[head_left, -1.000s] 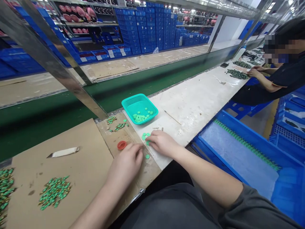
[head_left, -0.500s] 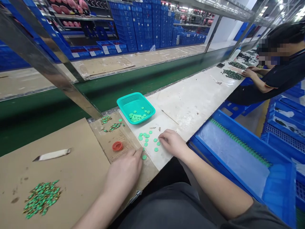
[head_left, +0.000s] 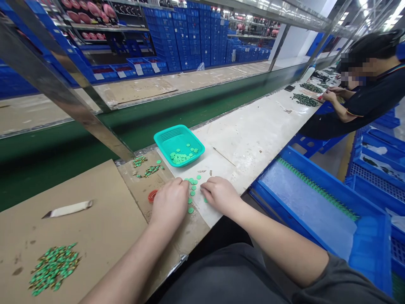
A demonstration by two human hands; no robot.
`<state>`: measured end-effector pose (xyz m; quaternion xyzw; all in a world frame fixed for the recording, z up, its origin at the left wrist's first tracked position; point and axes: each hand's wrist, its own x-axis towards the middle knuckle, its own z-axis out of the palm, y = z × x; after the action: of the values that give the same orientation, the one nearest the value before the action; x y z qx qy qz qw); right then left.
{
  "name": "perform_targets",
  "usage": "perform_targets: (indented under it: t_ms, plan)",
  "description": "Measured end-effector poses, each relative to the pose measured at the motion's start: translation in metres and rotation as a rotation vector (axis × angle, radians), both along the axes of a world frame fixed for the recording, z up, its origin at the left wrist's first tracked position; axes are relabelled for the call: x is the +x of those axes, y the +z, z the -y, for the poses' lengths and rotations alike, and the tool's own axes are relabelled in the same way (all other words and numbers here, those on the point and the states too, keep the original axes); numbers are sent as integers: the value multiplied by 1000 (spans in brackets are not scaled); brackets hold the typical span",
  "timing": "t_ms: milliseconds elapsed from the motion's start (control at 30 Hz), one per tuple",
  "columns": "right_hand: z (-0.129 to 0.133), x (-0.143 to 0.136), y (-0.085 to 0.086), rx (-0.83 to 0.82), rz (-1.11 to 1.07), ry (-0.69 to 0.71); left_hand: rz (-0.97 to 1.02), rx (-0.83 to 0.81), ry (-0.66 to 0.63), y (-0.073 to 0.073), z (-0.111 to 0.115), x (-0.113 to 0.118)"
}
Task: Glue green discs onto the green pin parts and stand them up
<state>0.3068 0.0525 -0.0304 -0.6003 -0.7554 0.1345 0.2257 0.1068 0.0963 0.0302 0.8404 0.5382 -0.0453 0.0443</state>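
Several flat green discs (head_left: pixel 193 193) lie loose on the bench between my two hands. My left hand (head_left: pixel 171 200) is curled at the left edge of this group, with its fingertips down by the discs. From the right, my right hand (head_left: pixel 220 195) reaches in, thumb and fingers drawn together; one disc shows beneath it. Whatever either hand's fingertips hold is hidden. A turquoise plastic basket (head_left: pixel 160 138) with more green discs inside stands just beyond the hands. Partly behind my left hand sits a small red ring-shaped cap (head_left: pixel 152 196).
Small green-and-gold pieces (head_left: pixel 55 268) are heaped on cardboard (head_left: pixel 104 236) at left, near a wrapped blade (head_left: pixel 68 209). Two smaller piles (head_left: pixel 153 170) lie beside the basket. Blue crates (head_left: pixel 310 207) stand at right. A co-worker (head_left: pixel 373 93) sits farther along the bench.
My left hand has moved forward to the upper discs, partly covering the red cap. My right hand has shifted slightly left and down, over discs that were visible before.
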Motion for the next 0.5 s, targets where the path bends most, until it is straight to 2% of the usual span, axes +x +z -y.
perform_targets:
  t_ms: [267,367,500]
  plan:
    - [-39,-13,6,-7,-27,-25,-19,-47,-14,0,8,-8]
    - [-40,-14,7,-20,-20,-13,-8,-63,0,2,7,-12]
    - [-30,-8,8,-42,-3,-14,-4,-42,55,2,-8,-10]
